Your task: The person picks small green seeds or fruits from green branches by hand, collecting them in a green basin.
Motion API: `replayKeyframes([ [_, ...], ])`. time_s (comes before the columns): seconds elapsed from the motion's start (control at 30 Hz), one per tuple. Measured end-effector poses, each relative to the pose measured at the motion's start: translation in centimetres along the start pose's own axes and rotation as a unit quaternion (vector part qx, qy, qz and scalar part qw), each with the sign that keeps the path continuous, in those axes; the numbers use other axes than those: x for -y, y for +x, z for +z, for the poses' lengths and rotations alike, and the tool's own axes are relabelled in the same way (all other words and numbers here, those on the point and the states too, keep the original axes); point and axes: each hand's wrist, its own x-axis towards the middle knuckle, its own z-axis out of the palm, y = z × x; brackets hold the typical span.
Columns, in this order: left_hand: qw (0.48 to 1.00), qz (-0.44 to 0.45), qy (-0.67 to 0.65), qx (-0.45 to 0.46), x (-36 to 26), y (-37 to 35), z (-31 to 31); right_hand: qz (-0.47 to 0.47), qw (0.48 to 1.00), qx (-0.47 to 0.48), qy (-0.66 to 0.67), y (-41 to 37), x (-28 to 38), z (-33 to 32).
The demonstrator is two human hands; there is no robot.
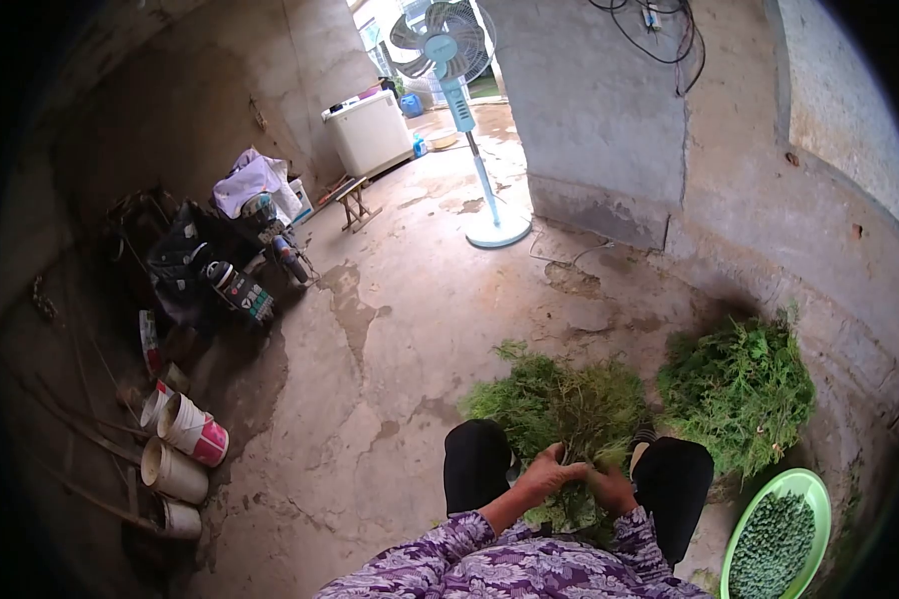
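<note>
Between the knees, my left hand (pixel 546 476) and my right hand (pixel 609 486) meet over a pile of green feathery plants (pixel 559 399). Both hands have their fingers closed around green stems, the fingertips close together. Some of the plant hangs below the hands towards the lap. To the right lies a second green pile (pixel 739 389) against the wall. Nearer, at the lower right, a light green basin (pixel 825 499) holds many small green pieces.
A blue standing fan (pixel 497 228) stands near the doorway. A small wooden stool (pixel 354 203) and a white appliance (pixel 370 135) are behind it to the left. An electric scooter (pixel 240 290) and several buckets (pixel 175 469) stand along the left side.
</note>
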Motion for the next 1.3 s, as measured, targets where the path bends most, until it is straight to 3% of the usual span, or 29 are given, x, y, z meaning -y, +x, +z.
replayKeyframes([
  [0.07, 0.998, 0.015, 0.045, -0.041, -0.6, -0.5, 0.2, 0.002, 0.998, -0.03, -0.059, 0.6, -2.0, -0.2],
  [0.1, 0.998, 0.015, 0.046, -0.04, -1.7, -1.1, 0.4, -0.186, 0.936, -0.043, -0.297, 2.6, -6.6, -0.6],
  [0.13, 0.999, 0.022, 0.027, -0.026, -3.1, -1.9, 0.5, -0.355, 0.784, -0.053, -0.506, 3.8, -9.6, -0.6],
  [0.17, 0.999, 0.028, 0.008, -0.012, -3.8, -2.3, 0.6, -0.354, 0.785, -0.053, -0.506, 4.0, -10.1, -0.4],
  [0.2, 1.0, 0.028, 0.009, -0.011, -3.9, -2.2, 0.6, -0.276, 0.952, 0.006, -0.133, 4.1, -10.7, -0.3],
  [0.23, 0.999, 0.033, -0.002, -0.003, -3.9, -2.2, 0.6, -0.149, 0.951, 0.064, 0.263, 4.2, -11.3, -0.2],
  [0.27, 0.999, 0.038, -0.012, 0.004, -3.9, -2.1, 0.6, -0.149, 0.951, 0.064, 0.264, 4.4, -11.9, -0.3],
  [0.33, 0.999, 0.03, -0.02, -0.021, -2.8, -1.5, 1.0, -0.199, 0.979, -0.03, -0.025, 4.7, -13.0, -0.5],
  [0.37, 0.998, 0.022, -0.028, -0.046, -2.3, -1.2, 1.1, -0.199, 0.979, -0.03, -0.025, 4.1, -11.3, -0.6],
  [0.43, 0.998, 0.032, -0.041, -0.027, -2.2, -0.9, 1.0, -0.165, 0.907, -0.02, -0.387, 2.4, -6.5, -0.9],
  [0.47, 0.998, 0.043, -0.055, -0.008, -2.1, -0.8, 1.0, -0.166, 0.907, -0.021, -0.386, 2.3, -6.4, -0.7],
  [0.53, 0.998, 0.024, -0.066, 0.0, -0.9, 0.0, 0.9, -0.171, 0.981, -0.048, -0.083, 2.2, -6.5, -0.5],
  [0.57, 0.997, 0.004, -0.077, 0.008, -0.6, 0.2, 0.9, -0.171, 0.981, -0.048, -0.082, 2.3, -6.6, -0.6],
  [0.63, 0.999, 0.01, -0.042, -0.009, -0.2, 0.7, 0.9, -0.267, 0.886, -0.106, -0.363, 2.6, -7.1, -0.9],
  [0.67, 1.0, 0.015, -0.008, -0.026, -0.1, 0.8, 1.0, -0.267, 0.886, -0.105, -0.363, 3.4, -8.5, -1.0],
  [0.73, 0.998, 0.036, 0.007, -0.043, 0.7, 1.2, 1.2, -0.291, 0.922, -0.084, -0.243, 5.1, -11.7, -1.1],
  [0.8, 0.996, 0.058, 0.022, -0.06, 0.4, 1.0, 1.4, -0.304, 0.915, -0.097, -0.246, 2.9, -6.8, -1.1],
  [0.87, 0.982, 0.012, 0.176, -0.06, -1.1, -0.1, 1.6, -0.316, 0.909, -0.111, -0.249, 2.5, -5.1, -0.6],
  [0.9, 0.982, 0.012, 0.176, -0.059, -1.0, -0.3, 2.0, -0.133, 0.978, -0.114, 0.111, 3.3, -5.5, -0.2],
  [0.93, 0.977, 0.041, 0.199, -0.069, -0.7, -0.6, 2.4, 0.071, 0.883, -0.098, 0.453, 4.0, -6.0, 0.0],
  [0.97, 0.969, 0.07, 0.222, -0.08, -0.3, -0.7, 2.8, 0.07, 0.883, -0.098, 0.453, 4.2, -6.8, 0.1],
  [1.0, 0.969, 0.07, 0.222, -0.08, 0.4, -0.5, 2.8, -0.044, 0.959, -0.079, 0.269, 4.2, -7.9, 0.0],
  [1.03, 0.964, 0.097, 0.24, -0.063, 1.3, 0.0, 2.7, -0.155, 0.984, -0.056, 0.07, 4.2, -8.6, -0.1],
  [1.07, 0.957, 0.123, 0.258, -0.046, 1.7, 0.2, 2.5, -0.155, 0.984, -0.056, 0.07, 4.0, -8.2, -0.2],
  [1.13, 0.956, 0.125, 0.261, -0.046, 1.5, 0.0, 2.6, -0.254, 0.96, -0.048, -0.112, 3.0, -6.5, -0.4],
  [1.17, 0.955, 0.128, 0.264, -0.047, 1.2, -0.2, 2.6, -0.253, 0.96, -0.048, -0.11, 2.9, -5.8, -0.5],
  [1.23, 0.957, 0.116, 0.263, -0.041, 0.2, -0.5, 2.3, -0.131, 0.978, -0.043, -0.155, 2.8, -4.8, -0.6],
  [1.27, 0.959, 0.105, 0.26, -0.037, -0.3, -0.6, 2.1, -0.13, 0.979, -0.045, -0.152, 2.6, -5.1, -0.2],
  [1.3, 0.958, 0.105, 0.263, -0.035, -0.6, -0.6, 1.9, -0.234, 0.943, -0.106, -0.21, 2.2, -5.6, 0.3],
])
